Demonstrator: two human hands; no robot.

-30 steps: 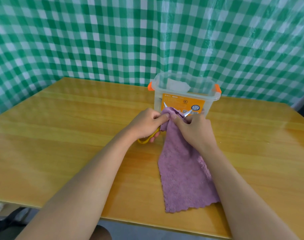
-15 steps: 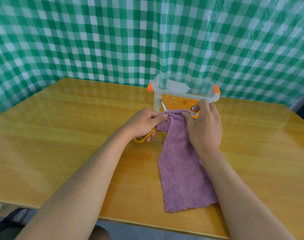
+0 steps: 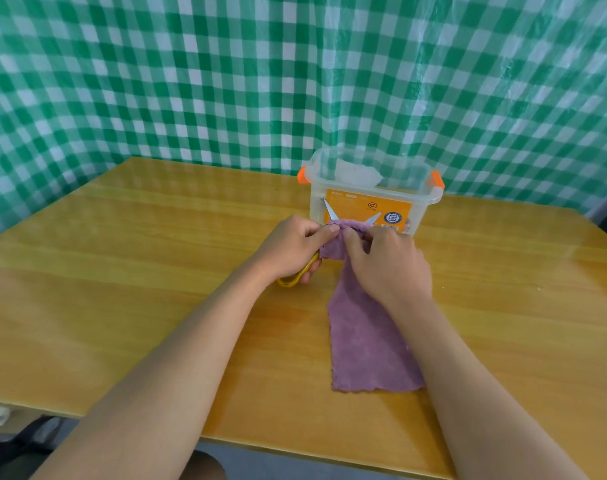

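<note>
– Two hands at work, then: what is each one doing?

– The left hand (image 3: 291, 247) has its fingers curled round the yellow handles of the scissors (image 3: 330, 212), and its thumb lies straight against the far edge of the cloth (image 3: 367, 341). The right hand (image 3: 388, 265) is bent knuckles-up and pinches that same edge between thumb and fingertips, just beside the left thumb.

– Are the scissors open?

– Yes. Both blades stick out past the cloth, spread in a V, with the bunched edge lying across them. Their tips point away from the person, toward the box (image 3: 430, 199), and the handles angle back to the near left.

– Where does the cloth lie?

– It lies flat on the table (image 3: 139, 271) as a narrow purple strip. Its long axis runs from near the front edge away toward the box, and only the far end is lifted into the hands.

– Can you read anything on the box?

– It is clear plastic with orange clips, standing just behind the hands. Its orange label (image 3: 357, 209) shows a small oval "CCC" mark and a round blue-and-white seal. The rest of the print is too small to read.
</note>
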